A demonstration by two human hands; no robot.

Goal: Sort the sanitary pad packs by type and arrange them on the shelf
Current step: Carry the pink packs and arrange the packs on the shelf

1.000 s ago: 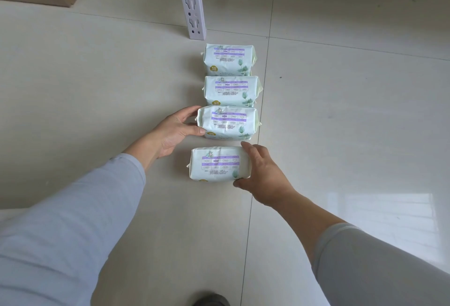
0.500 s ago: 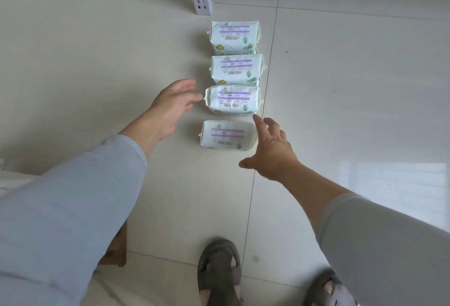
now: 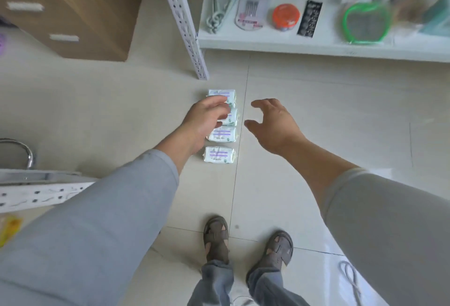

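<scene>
Several pale green sanitary pad packs with purple label bands lie in a straight row on the tiled floor, running away from me. The nearest pack [image 3: 219, 155] is fully visible, and the one behind it [image 3: 223, 134] is partly visible. My left hand [image 3: 205, 118] hovers over the row with fingers apart, hiding part of the two farther packs; the farthest pack [image 3: 225, 93] shows above it. My right hand [image 3: 274, 123] is open to the right of the row, holding nothing. The white shelf [image 3: 316, 46] stands beyond the row.
The shelf's perforated white post [image 3: 187, 28] stands just behind the row. The shelf holds household goods, among them an orange lid [image 3: 285, 15] and a green-rimmed item [image 3: 364, 23]. A wooden drawer cabinet [image 3: 73, 9] is at far left. My sandalled feet [image 3: 246, 240] are below.
Both hands have let go of the packs and lifted away from the floor. The view has risen and pulled back, bringing the shelf, the cabinet and my feet into sight.
</scene>
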